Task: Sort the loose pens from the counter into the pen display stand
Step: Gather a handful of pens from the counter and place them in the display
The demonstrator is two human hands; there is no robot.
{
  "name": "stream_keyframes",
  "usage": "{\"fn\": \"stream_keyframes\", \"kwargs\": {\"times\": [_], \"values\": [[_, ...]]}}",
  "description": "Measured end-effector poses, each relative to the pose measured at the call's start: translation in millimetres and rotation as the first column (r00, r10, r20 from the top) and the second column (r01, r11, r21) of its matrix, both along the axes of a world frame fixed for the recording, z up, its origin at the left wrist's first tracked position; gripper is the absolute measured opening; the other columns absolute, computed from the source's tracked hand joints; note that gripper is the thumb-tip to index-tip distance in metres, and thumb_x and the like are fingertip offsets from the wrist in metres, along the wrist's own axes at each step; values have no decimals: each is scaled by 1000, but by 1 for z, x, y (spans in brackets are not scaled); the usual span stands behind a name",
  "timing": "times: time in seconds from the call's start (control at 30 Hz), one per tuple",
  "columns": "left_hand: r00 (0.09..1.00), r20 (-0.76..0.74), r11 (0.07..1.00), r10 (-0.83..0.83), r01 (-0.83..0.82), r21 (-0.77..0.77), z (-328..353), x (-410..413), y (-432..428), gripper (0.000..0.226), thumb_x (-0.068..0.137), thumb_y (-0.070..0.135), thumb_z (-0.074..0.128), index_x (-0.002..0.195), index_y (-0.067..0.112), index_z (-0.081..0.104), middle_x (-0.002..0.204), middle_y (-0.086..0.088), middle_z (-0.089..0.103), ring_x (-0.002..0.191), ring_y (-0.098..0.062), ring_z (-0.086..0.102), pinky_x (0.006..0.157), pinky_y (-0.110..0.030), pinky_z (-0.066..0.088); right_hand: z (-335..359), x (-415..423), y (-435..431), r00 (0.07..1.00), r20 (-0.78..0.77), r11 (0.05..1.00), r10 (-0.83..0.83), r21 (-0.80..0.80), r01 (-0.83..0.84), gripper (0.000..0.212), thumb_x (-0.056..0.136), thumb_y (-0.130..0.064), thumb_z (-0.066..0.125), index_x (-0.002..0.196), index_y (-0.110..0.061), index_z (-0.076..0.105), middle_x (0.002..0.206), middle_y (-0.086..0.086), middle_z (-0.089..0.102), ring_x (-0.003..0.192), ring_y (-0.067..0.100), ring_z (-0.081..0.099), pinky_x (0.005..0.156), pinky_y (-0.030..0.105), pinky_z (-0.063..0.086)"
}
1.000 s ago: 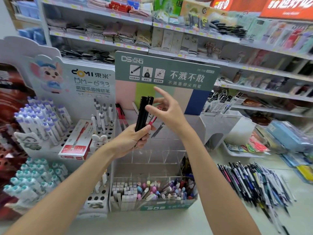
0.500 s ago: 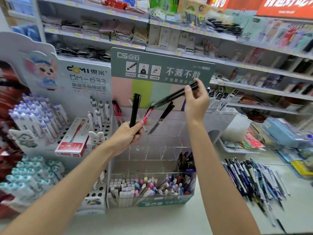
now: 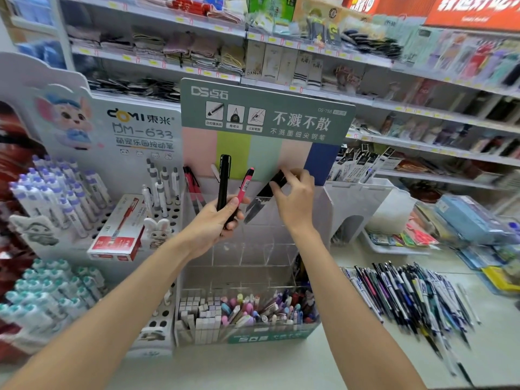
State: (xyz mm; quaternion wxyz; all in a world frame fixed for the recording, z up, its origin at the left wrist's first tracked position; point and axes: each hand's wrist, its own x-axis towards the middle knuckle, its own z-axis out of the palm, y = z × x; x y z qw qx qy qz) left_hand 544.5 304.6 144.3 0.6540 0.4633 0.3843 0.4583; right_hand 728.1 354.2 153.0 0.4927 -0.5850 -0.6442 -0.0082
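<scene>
loose pens (image 3: 408, 299) fanned on pale counter (image 3: 281, 370), lower right | right hand (image 3: 294, 204) pinches slanted black pen (image 3: 263, 197), tip down at upper tier of clear pen display stand (image 3: 244, 257), frame centre | left hand (image 3: 211, 223) grips upright black pen (image 3: 224, 181) and pink pen (image 3: 244, 187), just left | shop shelves (image 3: 309, 52) of packaged goods across top, right part blurred

Left hand (image 3: 213, 223) grips upright black pen (image 3: 224, 178) and pink pen (image 3: 245, 184). Right hand (image 3: 295, 202) pinches tilted dark pen (image 3: 260, 199), tip down, above clear pen display stand (image 3: 319, 215), centre. Loose pens (image 3: 408, 299) heaped on counter (image 3: 281, 364), right.
</scene>
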Motion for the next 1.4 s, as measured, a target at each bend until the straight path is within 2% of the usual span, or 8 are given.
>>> {"fn": "stream_keyframes", "kwargs": {"times": [0.13,0.37,0.47,0.67,0.87,0.97,1.13,1.4], "values": [[998,-35,998,-53,55,37,-1,-1,0,25,103,29,45,115,14,62,70,3,49,53,-7,31,46,-18,22,23,-3,-8,991,-105,993,77,93,-67,46,86,-22,67,129,-7,62,112,11,58,104,20,51,97,35,42],[970,-124,977,-209,213,21,3,9,-7,44,98,47,40,119,13,58,70,7,40,57,-8,25,51,-20,21,57,-19,-22,774,-366,693,517,-351,-629,48,90,-18,69,136,-22,54,90,2,68,76,7,59,71,20,48],[974,-98,977,-207,210,25,2,7,-6,49,97,49,41,121,10,58,72,6,41,57,-7,29,51,-19,24,54,-18,-20,745,-463,740,479,-243,-627,27,89,-8,70,114,-14,64,90,4,67,80,11,62,72,22,51],[984,-88,987,-155,158,30,4,1,-3,40,103,40,38,117,9,57,75,5,47,57,-4,34,49,-16,25,55,-12,-19,739,-599,915,308,-26,-402,28,91,-4,65,119,-5,62,84,1,65,74,7,63,67,19,53],[995,-50,995,-86,88,39,2,15,-7,24,106,22,40,111,6,56,73,2,44,57,-7,35,49,-17,26,63,-13,-18,901,-293,935,321,-55,-351,46,92,-12,63,137,-15,53,80,-5,58,70,4,52,72,21,48],[998,-54,994,9,-3,111,3,15,-6,19,105,22,43,112,9,56,76,2,53,58,-6,40,52,-17,32,56,-11,-23,918,-293,958,267,-24,-286,42,94,-15,61,136,-12,57,88,-16,57,79,-3,51,82,24,48],[998,-10,988,62,-60,143,3,11,-4,19,103,17,49,119,18,59,80,0,64,55,-6,43,48,-13,37,47,-13,-31,901,-383,963,205,-83,-255,44,95,-21,62,137,-15,53,117,1,63,105,13,59,99,38,49],[999,42,993,1,-6,120,4,7,-7,16,101,13,50,112,15,60,78,-1,59,57,-7,40,49,-13,36,53,-18,-35,797,-511,874,322,-163,-457,35,94,-6,62,128,-9,51,86,14,64,61,15,61,57,23,53]]}}
